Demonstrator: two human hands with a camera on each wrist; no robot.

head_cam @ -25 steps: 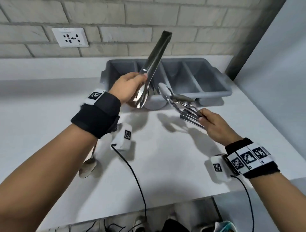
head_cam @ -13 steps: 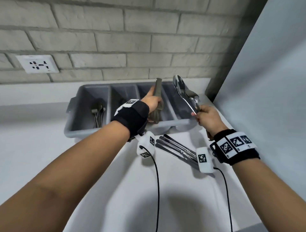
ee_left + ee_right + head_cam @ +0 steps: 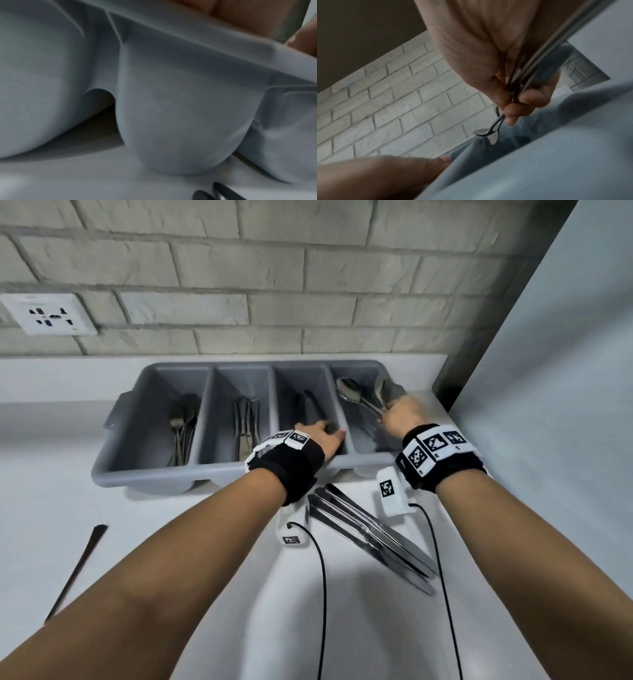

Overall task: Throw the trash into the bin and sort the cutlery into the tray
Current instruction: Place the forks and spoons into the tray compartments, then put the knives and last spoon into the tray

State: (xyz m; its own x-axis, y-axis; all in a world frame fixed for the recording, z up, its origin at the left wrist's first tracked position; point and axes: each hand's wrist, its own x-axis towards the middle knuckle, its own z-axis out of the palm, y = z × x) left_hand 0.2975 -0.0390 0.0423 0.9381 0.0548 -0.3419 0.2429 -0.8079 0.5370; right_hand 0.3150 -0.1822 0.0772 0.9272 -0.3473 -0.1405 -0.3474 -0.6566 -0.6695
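Note:
A grey four-compartment cutlery tray [image 3: 212,470] stands against the brick wall. My left hand [image 3: 322,436] reaches into the third compartment and grips metal tongs [image 3: 313,405], which lie along that compartment. In the left wrist view the fingers [image 3: 240,14] hold the tongs' strip [image 3: 279,27] above the tray's outer wall [image 3: 171,108]. My right hand [image 3: 397,416] pinches the handles of two spoons [image 3: 349,390] over the fourth compartment, bowls pointing at the wall. The right wrist view shows a spoon bowl [image 3: 482,132] just above the tray [image 3: 539,162].
Several knives [image 3: 373,539] lie on the white counter in front of the tray, between my wrists. A lone utensil handle [image 3: 78,570] lies at the left. Forks [image 3: 181,426] fill the first compartment, knives [image 3: 246,422] the second. A pale wall panel [image 3: 548,405] closes the right side.
My left hand has lowered the tongs from upright above the tray into the third compartment. My right hand has carried the spoons from the counter to over the fourth compartment.

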